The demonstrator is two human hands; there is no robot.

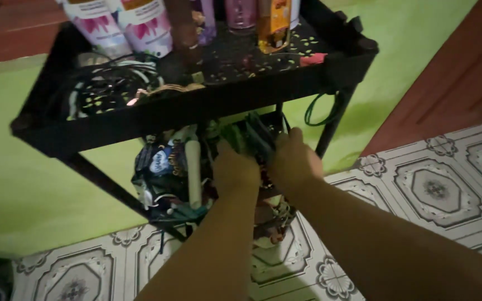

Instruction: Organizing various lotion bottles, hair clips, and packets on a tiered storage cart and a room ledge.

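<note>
A black tiered rack (207, 106) stands before me against a green wall. Both my hands reach into its lower shelf, under the top tray. My left hand (234, 167) is curled among green and dark packets (246, 136), its fingers hidden behind them. My right hand (294, 159) sits just right of it, fingers closed around the same bunch of packets. A dark blue snack bag (160, 164) and a pale upright tube (193, 173) lie left of my left hand.
The top tray carries white bottles with pink flowers (124, 25), a pink can (241, 12), an orange pack (273, 25) and coiled cables (112, 83). A green cord (322, 108) hangs at the rack's right leg. Patterned floor tiles (436, 184) lie below, a red-brown door (464, 78) at right.
</note>
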